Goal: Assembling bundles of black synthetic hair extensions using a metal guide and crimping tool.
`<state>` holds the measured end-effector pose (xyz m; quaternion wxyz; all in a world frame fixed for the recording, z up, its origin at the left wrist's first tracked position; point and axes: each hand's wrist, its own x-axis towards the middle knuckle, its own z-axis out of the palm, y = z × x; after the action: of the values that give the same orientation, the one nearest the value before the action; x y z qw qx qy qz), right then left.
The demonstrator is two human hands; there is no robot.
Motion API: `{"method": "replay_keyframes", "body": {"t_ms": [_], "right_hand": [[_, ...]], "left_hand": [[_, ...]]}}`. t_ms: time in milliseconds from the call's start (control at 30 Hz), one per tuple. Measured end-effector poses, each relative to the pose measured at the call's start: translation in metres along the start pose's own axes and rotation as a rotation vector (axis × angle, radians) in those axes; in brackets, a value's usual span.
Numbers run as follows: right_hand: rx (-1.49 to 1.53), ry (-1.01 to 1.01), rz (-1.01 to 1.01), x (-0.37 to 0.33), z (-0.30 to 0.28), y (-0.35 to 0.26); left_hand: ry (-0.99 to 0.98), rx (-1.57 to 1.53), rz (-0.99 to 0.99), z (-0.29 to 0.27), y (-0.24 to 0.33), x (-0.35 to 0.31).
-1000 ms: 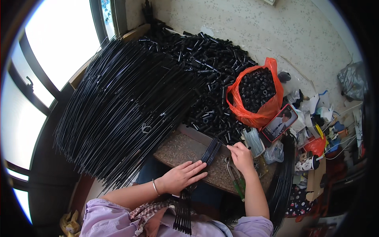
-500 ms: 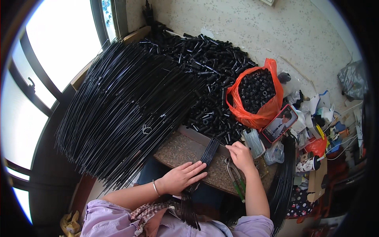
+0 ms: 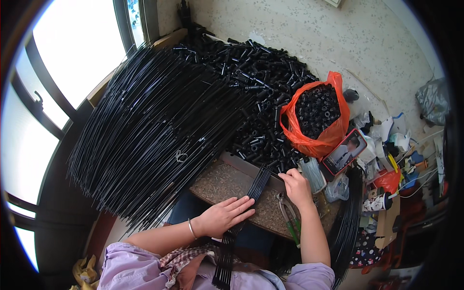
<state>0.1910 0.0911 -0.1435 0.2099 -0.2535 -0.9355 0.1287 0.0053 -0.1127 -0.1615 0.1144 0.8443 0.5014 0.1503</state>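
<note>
While your left hand [image 3: 224, 216] rests flat across the narrow band of thin, glossy black rods [image 3: 260, 182], fingers extended, your right hand [image 3: 296, 188] is near the band's far end with its fingertips drawn narrow; you cannot tell from here whether they pinch anything. The band slants over the speckled brown desk [image 3: 212, 186], its lower end passing the near edge toward your lap. Expect the rods to be light, springy and rather slippery, apt to fan apart unless you hold them flat across the middle. Just beyond the far end, a loose heap of short black tubes [image 3: 261, 130] crowds you, with the orange-red plastic bag [image 3: 292, 124] beside it. Metal pliers with green handles [image 3: 291, 224] lie close to your right forearm, and a big sheaf of long black rods [image 3: 150, 130] fills your left side.
</note>
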Motion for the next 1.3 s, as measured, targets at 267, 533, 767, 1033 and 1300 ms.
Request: {"method": "replay_keyframes", "body": {"t_ms": [267,533,767,1033,1300], "right_hand": [[0.205,-0.045,0.04,0.006,0.004,0.009],[0.026,-0.091,0.121,0.01,0.002,-0.015],[0.169,0.167,0.259,0.012,0.025,-0.019],[-0.275,0.06,0.312,-0.02,-0.037,0.053],[-0.252,0.245,0.394,-0.017,-0.035,0.057]], "left_hand": [[0.025,-0.044,0.012,0.002,0.002,-0.003],[0.044,0.167,0.03,0.011,0.006,-0.01],[-0.002,0.146,0.086,0.007,0.004,0.0],[0.038,0.1,0.054,0.006,0.007,-0.004],[0.044,0.17,0.035,0.011,0.017,-0.013]]}}
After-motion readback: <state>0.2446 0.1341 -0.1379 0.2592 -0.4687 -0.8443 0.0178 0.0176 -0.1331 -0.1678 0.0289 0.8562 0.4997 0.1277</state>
